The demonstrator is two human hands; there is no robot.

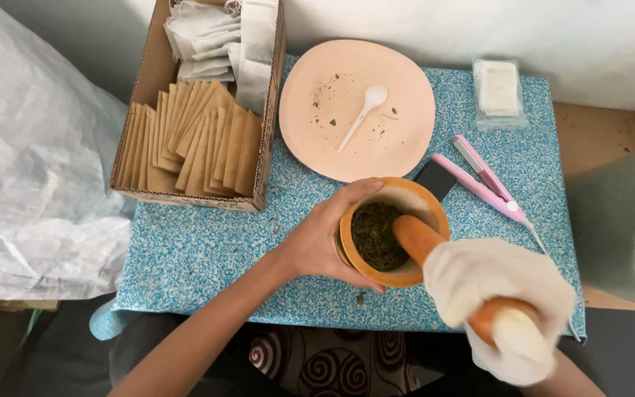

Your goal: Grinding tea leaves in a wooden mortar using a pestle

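Right hand [505,309]: wore a white cloth glove and was clenched around the upper end of the pestle [435,254].
Pestle: wooden, tilted; its lower end sat inside the mortar [395,231], just ahead and left of the right hand.
Left hand [325,239]: bare, wrapped around the mortar's left wall, thumb at the far rim, fingers under the near side.
Mortar: orange-brown wooden bowl on the table [200,250], between the two hands.
Mortar contents: dark green dried leaves [372,235], coarse, lying mostly on the left half.
Step in hand: judged to be grinding; the leaf pieces looked only partly broken down.
Next move: judged to call for downward pressure with the pestle while the left hand braced the mortar against tipping.
Sealer [483,180]: pink, hinged, just beyond the right hand.
Plate [317,132]: pale pink, beyond the left hand; held a white spoon [365,114] and scattered leaf crumbs.
Box [262,165]: cardboard, far left of the left hand; held brown envelopes [196,140] standing in rows and white bags [218,37] behind them.
Packet [499,90]: clear, with white contents, at the table's far right corner.
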